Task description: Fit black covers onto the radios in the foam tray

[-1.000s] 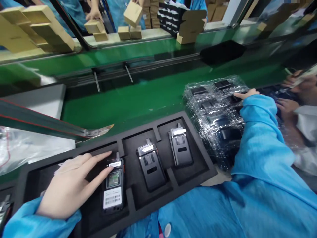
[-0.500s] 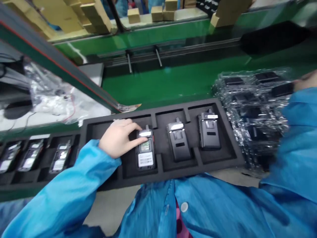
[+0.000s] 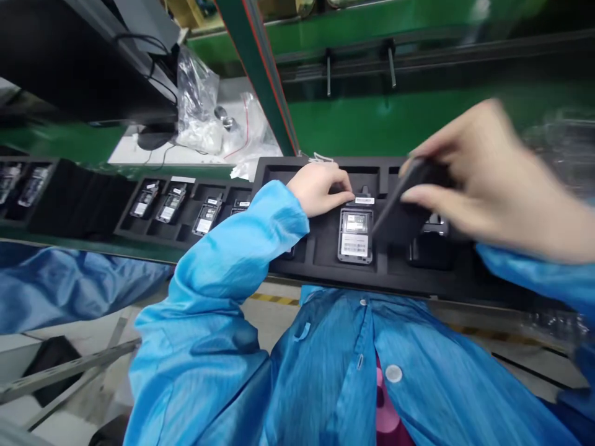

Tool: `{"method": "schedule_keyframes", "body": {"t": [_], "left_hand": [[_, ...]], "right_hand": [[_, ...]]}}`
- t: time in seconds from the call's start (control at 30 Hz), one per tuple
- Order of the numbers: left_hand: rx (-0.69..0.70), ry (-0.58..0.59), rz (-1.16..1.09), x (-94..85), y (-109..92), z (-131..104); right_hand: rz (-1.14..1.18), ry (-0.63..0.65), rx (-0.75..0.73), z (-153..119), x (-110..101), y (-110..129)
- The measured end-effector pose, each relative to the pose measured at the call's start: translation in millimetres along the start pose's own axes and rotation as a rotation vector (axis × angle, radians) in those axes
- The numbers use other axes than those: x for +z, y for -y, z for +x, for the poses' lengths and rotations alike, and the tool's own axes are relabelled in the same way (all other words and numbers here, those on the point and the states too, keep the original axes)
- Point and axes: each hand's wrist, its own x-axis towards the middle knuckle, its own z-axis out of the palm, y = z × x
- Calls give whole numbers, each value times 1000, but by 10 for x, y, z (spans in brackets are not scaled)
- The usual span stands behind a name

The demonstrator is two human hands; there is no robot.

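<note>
A black foam tray (image 3: pixel 325 272) with pockets lies in front of me. My left hand (image 3: pixel 320 188) rests its fingertips on the top of a black handheld radio (image 3: pixel 356 234), which lies open-backed with a white label in its pocket. My right hand (image 3: pixel 488 176) hovers above the tray, blurred, and grips a flat black piece (image 3: pixel 402 189) tilted over the radio. Another black radio (image 3: pixel 430 248) lies in the pocket to the right, partly hidden by that piece.
To the left stands a second foam tray (image 3: pixel 153 232) with several radios. Behind the trays runs a green conveyor belt (image 3: pixel 362 121). A slanted green post (image 3: pixel 260 68) rises at the back, with clear plastic bags (image 3: pixel 209 118) beside it. My blue coat fills the foreground.
My right hand has come in from the wrapped stack on the right with a flat black piece and is now over the tray. The view has swung left; my left hand stays at the radio's top.
</note>
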Motion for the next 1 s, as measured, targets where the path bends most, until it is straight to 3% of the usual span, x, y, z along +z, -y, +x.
{"method": "schedule_keyframes", "body": {"t": [0.07,0.13,0.3,0.4,0.57,0.83,0.93,1.0], "left_hand": [[0,-5,-4,13,5,12],[0,-11,-3,24,10,27],[-22,-4,-8,21,6,49],[-56,7,5,15,3,51],[-62,12,6,16,8,52],[-98,31,44,20,-4,60],[-49,16,84,7,-20,27],[-17,27,96,-8,-22,-2]], "right_hand": [[71,131,-131,90,228,226],[106,220,-156,168,440,315],[103,313,-144,225,699,235],[53,292,-179,177,779,220],[-208,129,-263,21,929,315],[-437,174,-197,-88,1026,510],[-388,221,-199,-106,903,595],[-258,225,-200,-104,693,598]]}}
